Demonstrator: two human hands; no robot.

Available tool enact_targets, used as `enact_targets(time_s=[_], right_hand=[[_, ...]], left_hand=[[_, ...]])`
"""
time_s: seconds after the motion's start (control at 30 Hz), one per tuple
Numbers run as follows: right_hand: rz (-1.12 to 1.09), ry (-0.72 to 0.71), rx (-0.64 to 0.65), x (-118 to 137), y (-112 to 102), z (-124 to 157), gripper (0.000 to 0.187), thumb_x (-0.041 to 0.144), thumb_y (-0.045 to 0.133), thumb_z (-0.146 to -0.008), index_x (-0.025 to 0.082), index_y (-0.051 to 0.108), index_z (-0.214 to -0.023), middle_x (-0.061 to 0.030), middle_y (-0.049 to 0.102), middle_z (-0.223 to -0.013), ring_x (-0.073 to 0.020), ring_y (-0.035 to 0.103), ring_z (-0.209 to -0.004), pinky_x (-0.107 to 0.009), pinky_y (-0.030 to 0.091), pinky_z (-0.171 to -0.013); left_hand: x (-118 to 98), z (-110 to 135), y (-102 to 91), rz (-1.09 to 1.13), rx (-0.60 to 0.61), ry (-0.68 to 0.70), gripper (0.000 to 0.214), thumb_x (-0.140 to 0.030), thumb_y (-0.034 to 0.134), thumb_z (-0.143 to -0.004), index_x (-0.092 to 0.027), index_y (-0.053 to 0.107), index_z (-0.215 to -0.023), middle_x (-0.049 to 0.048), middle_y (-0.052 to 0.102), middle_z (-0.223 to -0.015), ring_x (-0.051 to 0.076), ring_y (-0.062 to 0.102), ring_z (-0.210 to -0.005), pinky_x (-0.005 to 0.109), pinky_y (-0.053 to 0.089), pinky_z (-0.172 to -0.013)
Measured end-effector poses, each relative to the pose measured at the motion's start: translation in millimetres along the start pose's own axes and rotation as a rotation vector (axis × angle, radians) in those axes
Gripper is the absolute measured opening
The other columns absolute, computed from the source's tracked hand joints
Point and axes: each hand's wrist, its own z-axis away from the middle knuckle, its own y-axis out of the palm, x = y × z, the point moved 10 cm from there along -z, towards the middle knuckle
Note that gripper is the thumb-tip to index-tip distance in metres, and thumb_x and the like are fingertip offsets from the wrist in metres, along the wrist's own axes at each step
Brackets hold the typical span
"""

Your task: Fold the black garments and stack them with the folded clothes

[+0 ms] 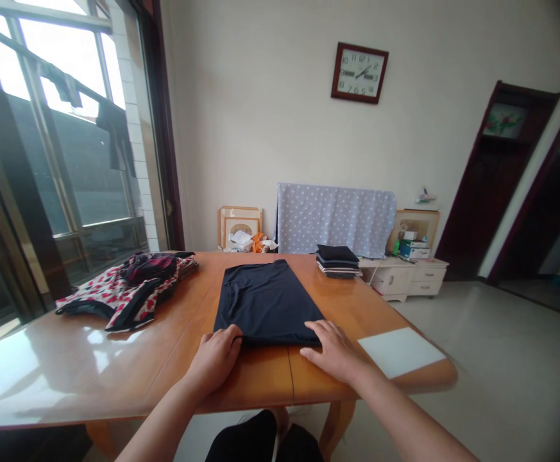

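Observation:
A dark navy garment [267, 298] lies flat and folded lengthwise in the middle of the wooden table [116, 366]. My left hand [216, 359] grips its near left corner with the fingers curled around the hem. My right hand [333, 350] rests on the near right corner, fingers together and bent over the edge of the cloth. Both forearms reach in from the bottom of the view.
A heap of red, white and dark patterned clothes [128, 289] lies at the table's left. A stack of folded dark clothes [337, 260] sits at the far right corner. A white sheet [399, 351] lies at the near right edge. A low cabinet [405, 276] stands behind.

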Motion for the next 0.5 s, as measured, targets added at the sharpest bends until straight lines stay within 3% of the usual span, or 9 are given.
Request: enact_targets(time_s=[0.13, 0.33, 0.5], right_hand=[[0.055, 0.024, 0.015, 14.4, 14.9, -13.4, 0.062, 0.051, 0.061, -0.085, 0.026, 0.052, -0.141, -0.0106, 0.060, -0.132, -0.0299, 0.049, -0.124, -0.041, 0.034, -0.105], [0.145, -0.003, -0.024, 25.0, 21.9, -26.7, 0.034, 0.032, 0.056, -0.087, 0.026, 0.066, -0.119, -0.0081, 0.068, -0.114, -0.0275, 0.055, -0.112, -0.040, 0.035, -0.098], [0.159, -0.015, -0.003, 22.8, 24.9, -30.4, 0.033, 0.016, 0.054, -0.081, 0.028, 0.070, -0.107, -0.0043, 0.069, -0.111, -0.0249, 0.055, -0.110, -0.036, 0.037, -0.093]], left_hand=[[2.5, -4.7, -0.6, -0.017, 0.001, -0.021, 0.024, -0.035, 0.032, -0.101, -0.025, 0.054, -0.102, 0.0022, 0.067, -0.084, 0.021, 0.064, -0.085, 0.034, 0.038, -0.087], [2.1, -8.3, -1.6, -0.037, 0.022, -0.054, 0.025, -0.037, 0.032, -0.101, -0.025, 0.053, -0.104, 0.0025, 0.068, -0.083, 0.022, 0.064, -0.082, 0.033, 0.039, -0.084], [-4.6, -3.3, -0.9, -0.030, 0.008, -0.022, 0.019, -0.039, 0.052, -0.092, -0.026, 0.057, -0.105, 0.0032, 0.071, -0.097, 0.023, 0.064, -0.096, 0.036, 0.037, -0.093]])
